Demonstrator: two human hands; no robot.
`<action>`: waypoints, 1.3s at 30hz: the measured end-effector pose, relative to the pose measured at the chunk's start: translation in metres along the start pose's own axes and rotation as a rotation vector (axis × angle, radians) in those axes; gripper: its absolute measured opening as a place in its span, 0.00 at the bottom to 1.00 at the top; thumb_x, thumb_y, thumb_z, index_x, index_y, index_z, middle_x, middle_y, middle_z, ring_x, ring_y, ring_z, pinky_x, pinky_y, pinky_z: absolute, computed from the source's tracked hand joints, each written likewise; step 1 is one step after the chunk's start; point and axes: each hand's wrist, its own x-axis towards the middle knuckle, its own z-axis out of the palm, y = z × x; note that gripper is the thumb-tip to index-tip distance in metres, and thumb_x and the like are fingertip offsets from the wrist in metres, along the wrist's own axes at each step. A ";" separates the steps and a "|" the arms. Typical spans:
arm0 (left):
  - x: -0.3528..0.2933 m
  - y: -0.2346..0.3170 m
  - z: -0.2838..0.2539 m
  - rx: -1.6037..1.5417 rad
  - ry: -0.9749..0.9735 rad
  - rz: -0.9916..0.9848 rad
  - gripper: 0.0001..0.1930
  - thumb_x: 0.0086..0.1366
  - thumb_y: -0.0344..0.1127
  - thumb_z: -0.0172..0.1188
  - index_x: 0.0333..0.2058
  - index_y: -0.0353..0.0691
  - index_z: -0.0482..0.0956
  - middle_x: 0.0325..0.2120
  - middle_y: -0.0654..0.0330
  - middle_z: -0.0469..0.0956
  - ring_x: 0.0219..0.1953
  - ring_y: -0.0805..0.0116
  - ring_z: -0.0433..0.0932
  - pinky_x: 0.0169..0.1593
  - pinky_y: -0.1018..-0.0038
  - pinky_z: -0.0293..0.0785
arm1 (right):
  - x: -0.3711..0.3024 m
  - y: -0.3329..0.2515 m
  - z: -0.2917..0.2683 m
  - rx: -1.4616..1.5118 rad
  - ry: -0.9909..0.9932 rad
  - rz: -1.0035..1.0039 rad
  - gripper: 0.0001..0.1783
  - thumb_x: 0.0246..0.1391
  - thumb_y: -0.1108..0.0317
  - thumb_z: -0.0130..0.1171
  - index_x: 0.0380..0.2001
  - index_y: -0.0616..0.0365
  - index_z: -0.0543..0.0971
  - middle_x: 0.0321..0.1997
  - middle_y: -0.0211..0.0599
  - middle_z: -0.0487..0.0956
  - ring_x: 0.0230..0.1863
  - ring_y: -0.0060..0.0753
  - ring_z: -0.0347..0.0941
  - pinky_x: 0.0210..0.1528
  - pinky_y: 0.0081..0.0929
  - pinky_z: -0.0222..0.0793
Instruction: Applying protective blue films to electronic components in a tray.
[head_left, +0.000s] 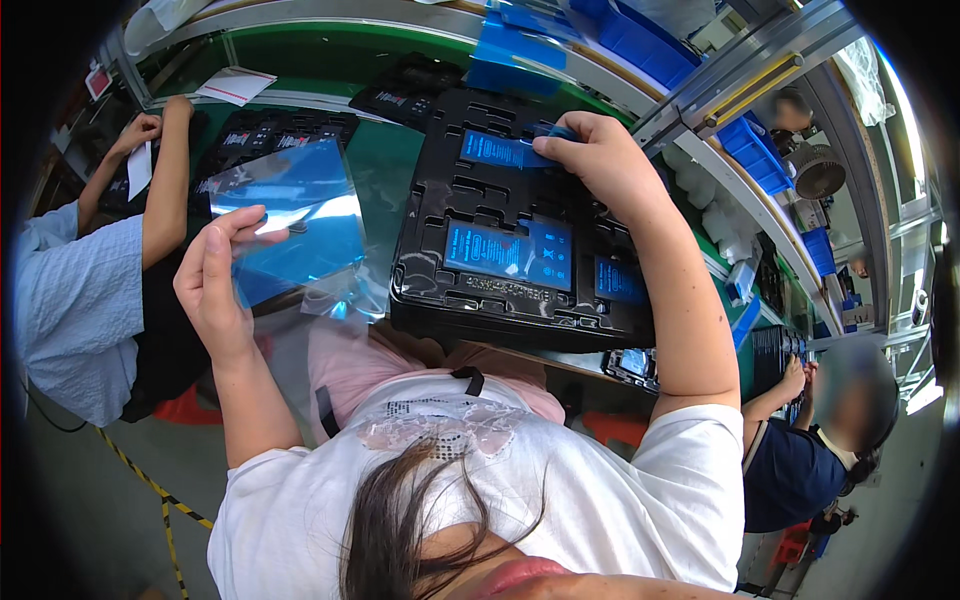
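I see my right hand (605, 160) at the far side of the black tray (425, 215), its thumb and forefinger brought nearly together over the right end of the far battery (495, 150), a flat blue-labelled one; I cannot tell whether they pinch it, pinch a bit of blue film, or only touch. My left hand (215, 290) is left of the tray, fingers half curled and loosely parted, over a clear blue-tinted film sheet (325, 245); whether it grips the sheet I cannot make out. The far battery lies in its tray pocket, directly beneath the right fingertips; a second battery (505, 255) sits toward the tray's near edge, well apart from both hands, and a third (618, 280) lies toward its near right corner, partly hidden by my right forearm. Glare washes out part of the film sheet, left of the tray. Farther left of the tray, a co-worker's hands (145, 130) are too small to read.
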 end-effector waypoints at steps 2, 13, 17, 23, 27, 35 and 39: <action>0.000 -0.001 0.000 0.000 -0.004 0.000 0.19 0.68 0.39 0.44 0.37 0.25 0.76 0.33 0.50 0.79 0.32 0.64 0.80 0.40 0.76 0.71 | 0.000 0.001 0.001 -0.009 -0.002 0.008 0.16 0.48 0.60 0.60 0.29 0.65 0.78 0.23 0.42 0.76 0.27 0.31 0.72 0.36 0.28 0.68; 0.000 -0.002 0.003 -0.016 -0.013 -0.014 0.20 0.68 0.40 0.44 0.37 0.26 0.76 0.33 0.51 0.79 0.32 0.64 0.80 0.41 0.75 0.71 | 0.004 0.004 0.002 -0.047 0.004 -0.023 0.16 0.48 0.60 0.60 0.30 0.65 0.78 0.23 0.43 0.76 0.27 0.34 0.73 0.37 0.29 0.68; 0.000 -0.005 0.003 -0.003 -0.024 0.009 0.20 0.68 0.40 0.43 0.37 0.26 0.76 0.33 0.51 0.79 0.32 0.64 0.80 0.41 0.76 0.71 | 0.003 0.004 0.002 -0.065 0.002 -0.036 0.16 0.48 0.60 0.60 0.31 0.65 0.78 0.24 0.44 0.76 0.28 0.34 0.73 0.37 0.29 0.68; -0.003 -0.003 0.001 0.010 -0.032 0.004 0.20 0.68 0.39 0.43 0.36 0.26 0.77 0.33 0.51 0.79 0.32 0.64 0.80 0.42 0.75 0.70 | 0.000 0.005 0.005 -0.084 0.009 -0.053 0.17 0.49 0.59 0.60 0.31 0.65 0.78 0.25 0.44 0.77 0.28 0.33 0.74 0.38 0.30 0.69; 0.005 -0.018 0.008 0.158 -0.023 -0.006 0.21 0.67 0.41 0.41 0.38 0.27 0.76 0.29 0.50 0.80 0.34 0.65 0.79 0.42 0.75 0.70 | 0.000 0.020 -0.007 -0.037 0.054 -0.079 0.16 0.48 0.59 0.60 0.33 0.63 0.79 0.27 0.45 0.78 0.30 0.38 0.75 0.38 0.32 0.69; 0.012 -0.049 -0.019 0.138 0.027 0.046 0.24 0.69 0.40 0.36 0.46 0.21 0.71 0.43 0.42 0.74 0.43 0.55 0.76 0.53 0.65 0.68 | 0.022 0.032 0.012 -0.111 0.112 -0.227 0.20 0.42 0.58 0.61 0.38 0.57 0.80 0.40 0.49 0.78 0.46 0.47 0.74 0.49 0.36 0.69; 0.011 -0.038 0.000 0.239 -0.008 0.149 0.24 0.68 0.41 0.36 0.45 0.22 0.71 0.35 0.43 0.77 0.41 0.54 0.77 0.51 0.64 0.70 | 0.015 0.029 0.010 -0.137 0.107 -0.188 0.17 0.43 0.59 0.60 0.37 0.55 0.81 0.41 0.48 0.78 0.46 0.46 0.74 0.49 0.37 0.70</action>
